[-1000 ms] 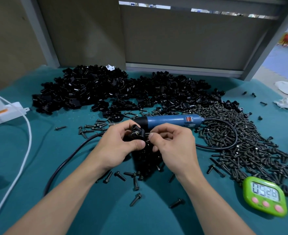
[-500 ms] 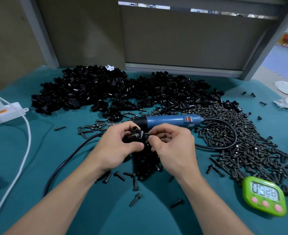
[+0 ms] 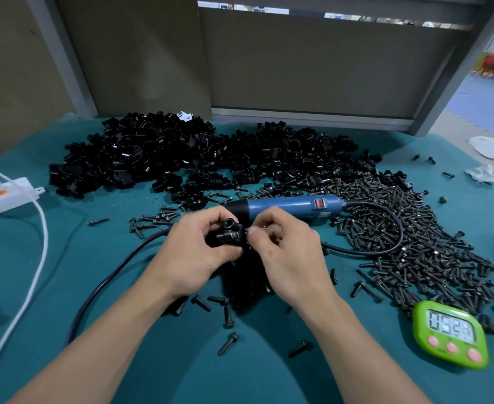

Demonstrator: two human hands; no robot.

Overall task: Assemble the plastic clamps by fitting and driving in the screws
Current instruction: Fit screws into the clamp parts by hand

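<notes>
Black clamp (image 3: 229, 235) sits gripped in the left hand (image 3: 195, 258); right hand (image 3: 289, 258) pinches a screw (image 3: 248, 229), mostly hidden.

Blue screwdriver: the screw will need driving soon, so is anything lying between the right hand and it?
Nothing visible does. The blue screwdriver lies on the cloth just beyond the right hand, loose screws around it. That hand is busy, though: it pinches a screw at the clamp the left hand grips.

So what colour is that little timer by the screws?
The timer is bright green with pink buttons, clearest in the head view.
</notes>
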